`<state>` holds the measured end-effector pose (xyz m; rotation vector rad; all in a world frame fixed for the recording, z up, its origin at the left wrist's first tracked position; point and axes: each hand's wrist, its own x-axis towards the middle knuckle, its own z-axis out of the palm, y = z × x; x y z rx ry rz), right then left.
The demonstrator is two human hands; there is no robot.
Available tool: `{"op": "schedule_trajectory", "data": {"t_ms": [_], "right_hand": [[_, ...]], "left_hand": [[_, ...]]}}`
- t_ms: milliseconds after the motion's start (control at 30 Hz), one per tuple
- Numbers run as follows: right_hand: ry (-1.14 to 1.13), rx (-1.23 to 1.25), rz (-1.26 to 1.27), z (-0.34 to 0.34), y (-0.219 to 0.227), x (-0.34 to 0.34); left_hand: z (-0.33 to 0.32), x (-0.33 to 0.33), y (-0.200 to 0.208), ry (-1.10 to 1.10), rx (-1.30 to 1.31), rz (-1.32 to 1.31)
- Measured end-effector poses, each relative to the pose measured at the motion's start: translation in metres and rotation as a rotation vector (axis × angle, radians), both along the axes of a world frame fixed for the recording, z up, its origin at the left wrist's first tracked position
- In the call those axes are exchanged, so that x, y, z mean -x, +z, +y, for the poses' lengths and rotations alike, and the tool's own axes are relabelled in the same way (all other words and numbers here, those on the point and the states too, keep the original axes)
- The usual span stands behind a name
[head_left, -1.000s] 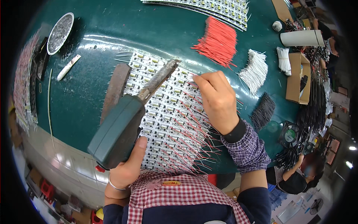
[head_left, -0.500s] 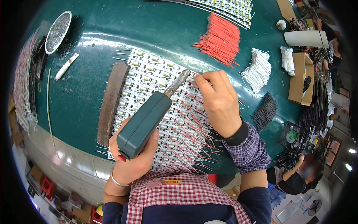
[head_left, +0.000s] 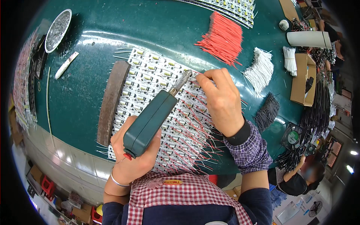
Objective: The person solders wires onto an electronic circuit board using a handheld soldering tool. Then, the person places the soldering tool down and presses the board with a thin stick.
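Observation:
My left hand (head_left: 140, 162) is wrapped round the dark green body of a soldering gun (head_left: 152, 122). Its silvery, crusted tip points away from me and meets the far right part of a panel of small white circuit boards (head_left: 140, 88). Right beside that tip, the fingers of my right hand (head_left: 224, 103) pinch a thin red wire (head_left: 196, 74) against the panel; its far end is hidden under the hand. Rows nearer to me carry several red and white wires that stick out to the right. A rusty metal bar (head_left: 112, 107) lies along the panel's left edge.
Beyond my right hand lie heaps of red wires (head_left: 223, 39), white wires (head_left: 258, 69) and black wires (head_left: 267, 110). A bowl (head_left: 47, 47) and a whitish stick (head_left: 66, 65) are at the left. Far right are a cardboard box (head_left: 310, 96), a small fan (head_left: 291, 138) and another person (head_left: 296, 182).
The soldering gun's body and my left hand have shifted slightly right, while the tip stays near the same place. My right hand has barely moved.

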<state>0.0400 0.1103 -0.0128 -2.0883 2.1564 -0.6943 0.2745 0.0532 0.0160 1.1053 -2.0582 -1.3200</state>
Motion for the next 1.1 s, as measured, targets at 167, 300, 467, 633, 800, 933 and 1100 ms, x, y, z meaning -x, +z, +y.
{"op": "schedule_trajectory", "data": {"t_ms": [167,300,467,633,800,933,1100], "right_hand": [[-0.009,0.01,-0.029,0.001,-0.004,0.002],[-0.018,0.004,-0.048,0.0,-0.002,0.002],[-0.013,0.011,-0.056,0.0,-0.004,0.002],[-0.014,0.037,-0.064,0.001,-0.008,0.005],[-0.013,0.04,-0.062,-0.001,-0.009,0.006],[-0.01,0.043,-0.061,-0.001,-0.01,0.006],[-0.006,0.047,-0.06,-0.002,-0.011,0.007]], "left_hand": [[0.001,-0.001,0.001,0.044,-0.082,0.018],[0.002,-0.005,-0.004,0.03,0.013,0.034],[0.004,-0.002,-0.003,0.076,-0.071,0.09],[0.0,0.001,0.0,0.017,-0.007,0.017],[-0.002,0.0,0.0,-0.015,0.064,-0.013],[-0.001,0.001,0.002,0.006,0.012,-0.022],[0.0,-0.002,0.001,-0.004,0.024,-0.027]]}}
